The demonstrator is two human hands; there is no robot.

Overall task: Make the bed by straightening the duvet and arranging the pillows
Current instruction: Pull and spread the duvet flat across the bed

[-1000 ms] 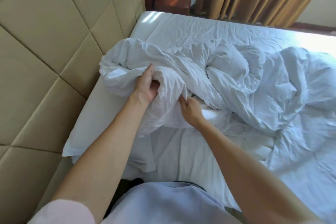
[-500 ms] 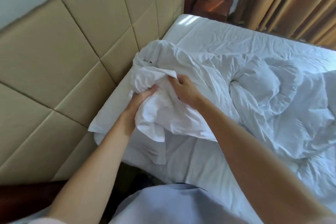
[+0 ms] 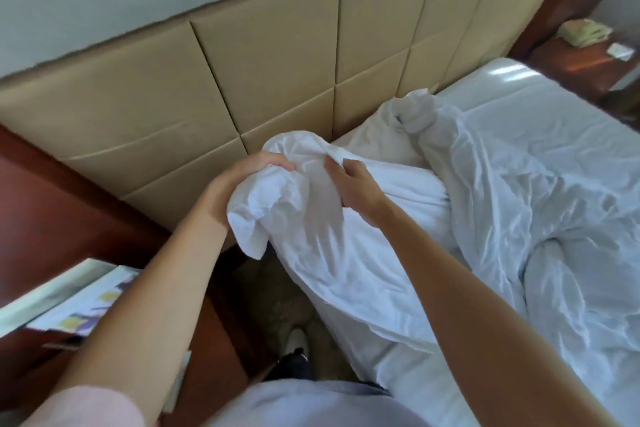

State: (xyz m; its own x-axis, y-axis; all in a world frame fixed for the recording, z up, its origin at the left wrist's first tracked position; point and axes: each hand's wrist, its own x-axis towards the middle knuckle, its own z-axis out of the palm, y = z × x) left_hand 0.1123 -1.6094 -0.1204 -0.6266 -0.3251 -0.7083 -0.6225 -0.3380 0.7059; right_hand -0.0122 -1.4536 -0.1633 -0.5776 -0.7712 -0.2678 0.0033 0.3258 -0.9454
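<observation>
A crumpled white duvet point(image 3: 519, 204) lies bunched across the bed. Its near corner is lifted off the mattress toward the bed's left side. My left hand point(image 3: 239, 180) grips the bunched corner from the left, fingers curled over the cloth. My right hand point(image 3: 349, 187) pinches a fold of the same corner just to the right. A loose flap of the duvet hangs below my left hand. A white pillow point(image 3: 377, 142) shows partly behind the lifted corner, against the headboard; most of it is covered.
A tan padded headboard point(image 3: 277, 59) runs behind the bed. A reddish wooden nightstand with printed papers point(image 3: 79, 302) stands at my lower left. Another nightstand point(image 3: 585, 62) with a telephone sits at the far right. My shoe point(image 3: 294, 354) is on the floor beside the bed.
Both hands have pulled the duvet corner left and toward me, off the bed's edge. The view has swung left, bringing the near nightstand into sight.
</observation>
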